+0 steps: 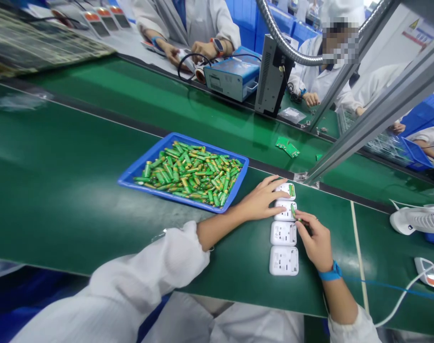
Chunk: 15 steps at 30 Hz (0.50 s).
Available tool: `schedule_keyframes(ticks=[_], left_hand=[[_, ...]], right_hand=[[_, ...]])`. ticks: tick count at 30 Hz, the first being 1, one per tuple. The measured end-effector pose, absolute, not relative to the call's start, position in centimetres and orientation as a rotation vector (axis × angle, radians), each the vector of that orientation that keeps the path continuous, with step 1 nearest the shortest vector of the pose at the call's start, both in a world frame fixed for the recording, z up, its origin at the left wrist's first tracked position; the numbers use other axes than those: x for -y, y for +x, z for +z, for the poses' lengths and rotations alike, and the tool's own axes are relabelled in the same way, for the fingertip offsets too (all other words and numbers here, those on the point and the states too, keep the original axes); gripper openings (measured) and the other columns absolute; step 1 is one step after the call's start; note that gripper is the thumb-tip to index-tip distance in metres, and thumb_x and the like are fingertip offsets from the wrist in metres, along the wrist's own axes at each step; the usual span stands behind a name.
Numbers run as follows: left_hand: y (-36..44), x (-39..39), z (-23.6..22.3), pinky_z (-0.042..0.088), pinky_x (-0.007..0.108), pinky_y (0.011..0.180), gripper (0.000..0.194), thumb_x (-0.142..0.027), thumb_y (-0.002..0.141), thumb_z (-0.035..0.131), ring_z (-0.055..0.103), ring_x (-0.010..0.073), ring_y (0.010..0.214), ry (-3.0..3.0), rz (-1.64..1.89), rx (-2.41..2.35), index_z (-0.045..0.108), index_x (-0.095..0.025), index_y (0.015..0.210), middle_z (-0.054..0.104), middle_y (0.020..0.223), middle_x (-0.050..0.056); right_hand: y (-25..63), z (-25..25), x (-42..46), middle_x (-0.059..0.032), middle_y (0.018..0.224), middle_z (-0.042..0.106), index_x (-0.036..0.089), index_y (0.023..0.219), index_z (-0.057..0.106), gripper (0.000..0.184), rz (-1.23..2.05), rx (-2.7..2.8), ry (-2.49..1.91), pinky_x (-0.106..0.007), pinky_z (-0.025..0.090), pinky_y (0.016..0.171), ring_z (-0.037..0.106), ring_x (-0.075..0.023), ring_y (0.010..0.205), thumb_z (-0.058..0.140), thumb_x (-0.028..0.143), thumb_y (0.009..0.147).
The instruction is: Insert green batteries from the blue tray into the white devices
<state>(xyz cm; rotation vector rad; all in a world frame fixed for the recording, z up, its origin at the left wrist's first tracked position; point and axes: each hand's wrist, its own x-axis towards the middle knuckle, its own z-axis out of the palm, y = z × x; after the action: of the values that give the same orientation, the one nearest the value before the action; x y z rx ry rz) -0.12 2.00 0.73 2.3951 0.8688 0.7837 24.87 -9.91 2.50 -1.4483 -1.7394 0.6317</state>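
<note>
Several white square plastic devices lie in a column on the green bench. My left hand (261,201) spreads its fingers over the left side of the top device (281,188) and the second device (280,207), touching both. Green batteries show in the compartment of the top device, and one green battery (293,210) shows in the second. At the second device's right edge, my right hand (315,238) pinches a small green battery (299,219), mostly hidden by the fingertips. Below them lie the third device (283,233) and the bottom device (284,261), with no green batteries visible in them.
A blue tray (131,177) heaped with green batteries stands left of the devices. Behind are green circuit boards (287,146), a metal post (367,114) and a blue instrument box (233,74). A white handheld device (420,219) lies at right. Co-workers sit opposite.
</note>
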Motion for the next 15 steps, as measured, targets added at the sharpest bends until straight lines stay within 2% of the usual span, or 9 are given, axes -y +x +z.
schedule_keyframes(ticks=[4, 9, 15], left_hand=[[-0.03, -1.99, 0.79, 0.038, 0.067, 0.135, 0.043, -0.040, 0.100, 0.083, 0.035, 0.0439, 0.168, 2.399, 0.779, -0.873, 0.080, -0.027, 0.141, 0.048, 0.178, 0.013], [-0.01, -1.99, 0.73, 0.038, 0.066, 0.135, 0.043, -0.041, 0.101, 0.081, 0.034, 0.0435, 0.168, 2.416, 0.769, -0.882, 0.079, -0.026, 0.142, 0.048, 0.177, 0.014], [-0.09, -1.98, 0.62, 0.038, 0.067, 0.135, 0.045, -0.041, 0.101, 0.081, 0.034, 0.0446, 0.168, 2.407, 0.761, -0.878, 0.079, -0.026, 0.143, 0.049, 0.177, 0.013]], right_hand=[[25.18, 2.11, 10.32, -0.0108, 0.137, 0.083, 0.027, 0.119, 0.080, 0.017, 0.574, 1.841, -1.441, -0.050, 0.063, 0.112, 0.078, -0.0306, 0.130, 0.067, 0.032, 0.109], [25.08, 1.96, 10.39, -0.0112, 0.145, 0.079, 0.028, 0.123, 0.077, 0.018, 0.547, 1.837, -1.459, -0.046, 0.066, 0.104, 0.080, -0.0291, 0.125, 0.065, 0.031, 0.111], [24.88, 2.47, 10.34, -0.0096, 0.140, 0.082, 0.029, 0.122, 0.078, 0.018, 0.511, 1.913, -1.419, -0.048, 0.063, 0.110, 0.076, -0.0294, 0.131, 0.064, 0.027, 0.111]])
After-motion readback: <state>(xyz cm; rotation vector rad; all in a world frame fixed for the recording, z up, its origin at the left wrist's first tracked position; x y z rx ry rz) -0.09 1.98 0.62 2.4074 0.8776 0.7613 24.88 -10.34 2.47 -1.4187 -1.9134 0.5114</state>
